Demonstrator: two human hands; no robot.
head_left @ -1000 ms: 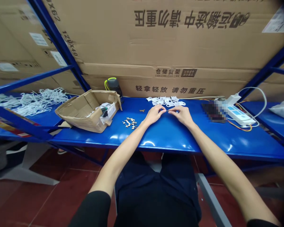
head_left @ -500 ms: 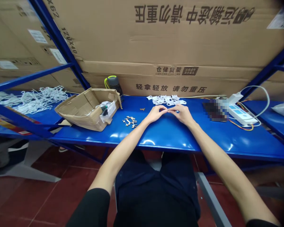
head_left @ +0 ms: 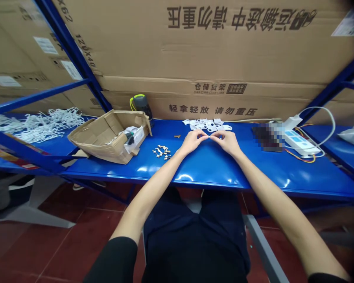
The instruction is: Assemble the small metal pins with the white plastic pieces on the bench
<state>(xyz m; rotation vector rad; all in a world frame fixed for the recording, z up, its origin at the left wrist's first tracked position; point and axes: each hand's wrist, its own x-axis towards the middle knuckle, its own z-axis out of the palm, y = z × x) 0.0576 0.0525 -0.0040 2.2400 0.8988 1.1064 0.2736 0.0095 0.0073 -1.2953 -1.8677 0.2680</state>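
My left hand (head_left: 192, 141) and my right hand (head_left: 227, 142) meet over the middle of the blue shelf (head_left: 212, 173). Both pinch a tiny part (head_left: 209, 136) between their fingertips; it is too small to name. Just behind the hands lies a heap of white plastic pieces (head_left: 207, 125). A small cluster of metal parts (head_left: 162, 152) lies to the left of my left hand.
An open cardboard box (head_left: 106, 137) with bags in it sits at the left, a dark bottle (head_left: 141, 105) behind it. White hangers (head_left: 38, 124) pile at the far left. A power strip (head_left: 301, 142) with cables lies at the right. Large cartons (head_left: 212, 59) stand behind.
The fingertips of both hands have shifted slightly while staying pinched together. Nothing else on the shelf has moved.
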